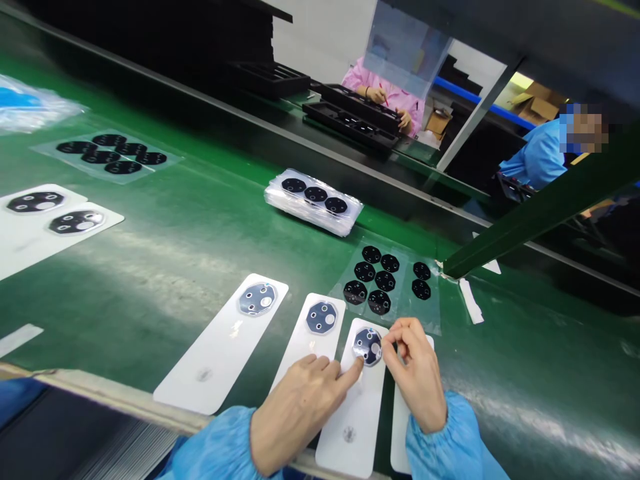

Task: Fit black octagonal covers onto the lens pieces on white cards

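Note:
A white rounded panel [350, 413] lies in front of me, with a shiny black octagonal sticker [367, 345] at its far end. My left hand [305, 403] rests over the panel's left side, its index finger stretched out and its tip touching the sticker's lower left edge. At the sticker's right edge, the thumb and forefinger of my right hand [415, 373] are pinched together; what lies between them is too small to make out. Partly under my left hand is a second white panel [305, 347] with a similar sticker. Another panel [399, 427] is mostly covered by my right hand.
A clear sheet of black stickers [403, 300] lies beyond my hands, with a stack of sticker sheets [315, 212] farther back. More panels [225, 353] lie leftward. A green post [530, 213] slants at right. Two people work across the bench, one in pink sleeves [413, 110].

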### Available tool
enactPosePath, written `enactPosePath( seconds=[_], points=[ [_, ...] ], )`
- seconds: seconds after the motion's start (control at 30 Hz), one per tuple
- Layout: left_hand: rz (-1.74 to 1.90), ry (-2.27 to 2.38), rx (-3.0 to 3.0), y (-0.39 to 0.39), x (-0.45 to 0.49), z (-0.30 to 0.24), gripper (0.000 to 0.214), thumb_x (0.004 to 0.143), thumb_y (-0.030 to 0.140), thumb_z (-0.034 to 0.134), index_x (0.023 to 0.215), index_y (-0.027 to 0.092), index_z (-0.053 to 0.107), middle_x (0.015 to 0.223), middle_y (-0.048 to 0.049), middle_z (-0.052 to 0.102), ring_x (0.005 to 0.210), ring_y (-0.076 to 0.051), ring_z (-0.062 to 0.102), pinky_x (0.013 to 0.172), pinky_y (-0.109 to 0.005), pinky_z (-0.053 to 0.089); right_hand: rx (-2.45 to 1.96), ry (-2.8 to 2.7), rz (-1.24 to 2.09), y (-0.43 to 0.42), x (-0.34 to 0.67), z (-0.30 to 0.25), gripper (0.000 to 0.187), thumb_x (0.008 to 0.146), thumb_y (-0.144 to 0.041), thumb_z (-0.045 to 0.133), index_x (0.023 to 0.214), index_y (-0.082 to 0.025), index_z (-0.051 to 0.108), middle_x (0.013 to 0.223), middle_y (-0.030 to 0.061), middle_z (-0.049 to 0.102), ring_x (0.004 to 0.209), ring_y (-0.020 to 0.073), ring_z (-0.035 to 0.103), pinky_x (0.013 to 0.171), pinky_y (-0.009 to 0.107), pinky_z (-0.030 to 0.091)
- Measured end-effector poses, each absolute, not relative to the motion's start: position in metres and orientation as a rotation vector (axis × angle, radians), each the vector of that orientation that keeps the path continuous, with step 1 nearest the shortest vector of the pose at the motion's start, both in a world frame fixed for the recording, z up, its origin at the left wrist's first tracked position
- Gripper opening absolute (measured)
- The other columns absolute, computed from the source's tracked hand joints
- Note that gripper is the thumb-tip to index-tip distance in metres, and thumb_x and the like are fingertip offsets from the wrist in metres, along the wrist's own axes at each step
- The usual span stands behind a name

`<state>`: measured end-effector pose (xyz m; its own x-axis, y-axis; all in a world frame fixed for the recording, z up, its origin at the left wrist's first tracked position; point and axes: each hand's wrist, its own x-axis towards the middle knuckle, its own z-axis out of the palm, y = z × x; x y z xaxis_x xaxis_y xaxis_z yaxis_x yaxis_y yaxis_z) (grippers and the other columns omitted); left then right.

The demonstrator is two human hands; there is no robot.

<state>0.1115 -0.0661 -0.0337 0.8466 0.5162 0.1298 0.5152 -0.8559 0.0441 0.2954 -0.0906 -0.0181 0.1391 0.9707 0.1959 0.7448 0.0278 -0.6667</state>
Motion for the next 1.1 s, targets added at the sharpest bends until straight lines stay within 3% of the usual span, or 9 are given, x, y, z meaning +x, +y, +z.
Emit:
enactPosePath(
  seconds=[0.27,0.53,0.73,0.83,0.97,1.1],
  points=[
    [0.169,0.836,3.007,-0.065,0.112,-0.028,0.048,0.077,0.005,0.054,0.124,0.014,0.044,0.068,0.0012,0.06,0.056,-0.016,0.058,0.053,-0.03,0.044,-1.742,-1.974,0.333,-0.1,0.286,-0.022,0.012,0.086,-0.016,0.045,0.08,-0.02,0.054,0.089,0.004,0.045,0.075,0.0153,0.051,0.062,0.026,0.04],
    [0.111,0.831,2.973,-0.065,0.111,-0.025,0.047,0.078,0.002,0.051,0.123,0.014,0.046,0.069,0.0002,0.061,0.058,-0.016,0.059,0.054,-0.03,0.045,-1.818,-1.524,0.45,-0.085,0.306,-0.014,0.019,0.085,-0.027,0.048,0.067,-0.02,0.05,0.077,-0.001,0.045,0.058,0.0114,0.041,0.056,0.024,0.036],
    [0.029,0.819,2.949,-0.066,0.111,-0.021,0.047,0.08,0.001,0.049,0.125,0.012,0.043,0.075,-0.0018,0.063,0.062,-0.018,0.061,0.056,-0.032,0.048,-1.833,-1.225,0.457,-0.099,0.307,0.002,0.034,0.093,-0.039,0.032,0.064,-0.022,0.035,0.059,-0.0056,0.032,0.053,0.0115,0.034,0.051,0.024,0.031],
    [0.045,0.818,2.941,-0.068,0.111,-0.02,0.049,0.081,0.0,0.045,0.128,0.012,0.039,0.077,-0.0026,0.063,0.063,-0.019,0.061,0.057,-0.033,0.048,-1.824,-1.212,0.489,-0.109,0.3,0.005,0.03,0.088,-0.042,0.045,0.067,-0.021,0.047,0.062,-0.0037,0.043,0.056,0.0115,0.041,0.052,0.023,0.035],
    [0.184,0.793,2.947,-0.07,0.106,-0.02,0.053,0.081,-0.001,0.042,0.132,0.011,0.032,0.077,-0.0018,0.062,0.062,-0.018,0.06,0.056,-0.032,0.046,-1.718,-1.216,0.682,-0.114,0.295,0.008,0.019,0.077,-0.037,0.063,0.086,-0.02,0.063,0.084,0.0035,0.06,0.073,0.0163,0.057,0.064,0.025,0.049],
    [0.384,0.748,2.916,-0.07,0.093,-0.022,0.039,0.08,0.0,0.043,0.118,0.01,0.046,0.075,-0.0019,0.061,0.062,-0.018,0.057,0.055,-0.031,0.042,-1.667,-1.135,0.754,-0.113,0.29,0.013,0.016,0.075,-0.033,0.067,0.086,-0.021,0.067,0.085,0.0046,0.06,0.07,0.0166,0.059,0.064,0.027,0.053]
  ],
)
